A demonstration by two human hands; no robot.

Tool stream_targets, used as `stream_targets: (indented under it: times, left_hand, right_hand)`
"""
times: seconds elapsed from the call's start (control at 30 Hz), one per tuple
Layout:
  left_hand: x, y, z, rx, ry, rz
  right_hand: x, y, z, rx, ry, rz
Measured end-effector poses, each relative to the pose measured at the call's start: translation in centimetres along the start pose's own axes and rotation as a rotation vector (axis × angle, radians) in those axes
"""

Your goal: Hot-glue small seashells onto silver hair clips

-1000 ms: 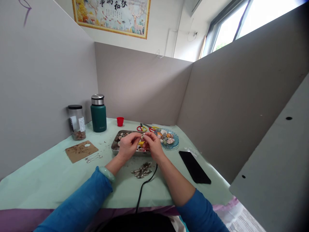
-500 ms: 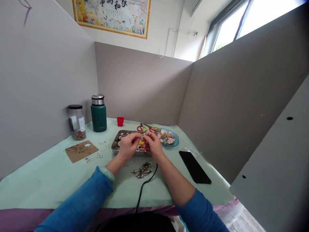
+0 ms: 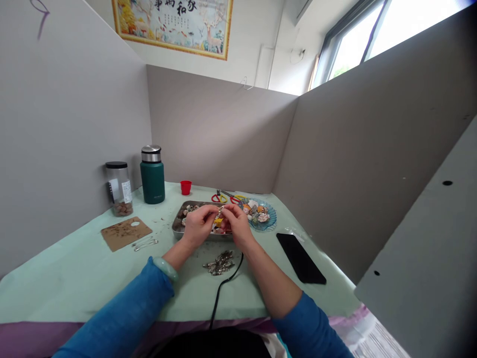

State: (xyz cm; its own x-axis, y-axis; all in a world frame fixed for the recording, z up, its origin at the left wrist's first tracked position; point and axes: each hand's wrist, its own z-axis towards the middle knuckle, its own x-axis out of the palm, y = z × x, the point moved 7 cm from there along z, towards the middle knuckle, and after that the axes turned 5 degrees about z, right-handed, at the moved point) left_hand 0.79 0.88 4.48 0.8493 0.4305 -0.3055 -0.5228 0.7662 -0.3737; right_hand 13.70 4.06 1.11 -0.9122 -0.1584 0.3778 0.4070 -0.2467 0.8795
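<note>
Over the metal tray (image 3: 204, 237), my left hand (image 3: 199, 224) and my right hand (image 3: 236, 223) meet, fingertips pinched close together. Between them is a small shiny piece (image 3: 220, 211), perhaps metal, too tiny to name. Under and behind the hands, the tray holds small pale and coloured pieces, partly covered by my fingers. A heap of small silvery metal pins or clasps (image 3: 219, 263) lies on the cloth in front of the tray. To the right of the tray, a blue glass plate (image 3: 275, 217) carries several decorated pieces.
Scissors with red and yellow handles (image 3: 235, 199) lie behind the tray, near a red cup (image 3: 186, 187). At left stand a green flask (image 3: 152, 181) and a clear jar (image 3: 118, 189), with brown card (image 3: 125, 232) and large safety pins (image 3: 145, 243) before them. A black phone (image 3: 301, 258) lies right; a black cable (image 3: 219, 291) runs down the front.
Both hands stay in place over the tray. Only a very slight finger shift around the small piece shows.
</note>
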Motion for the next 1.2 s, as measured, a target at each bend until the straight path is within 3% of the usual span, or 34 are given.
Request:
stream_targets:
  times: [0.6, 0.93, 1.2]
  left_hand:
    - [-0.2, 1.7, 0.0, -0.257, -0.05, -0.024]
    - [1.4, 4.1, -0.4, -0.626, 0.009, -0.409]
    - [1.5, 3.9, -0.4, -0.689, 0.027, -0.501]
  right_hand:
    - [0.0, -0.1, 0.0, 0.035, 0.014, -0.005]
    - [-0.6, -0.1, 0.1, 0.011, -0.035, -0.032]
    - [-0.2, 0.0, -0.1, -0.022, -0.008, -0.128]
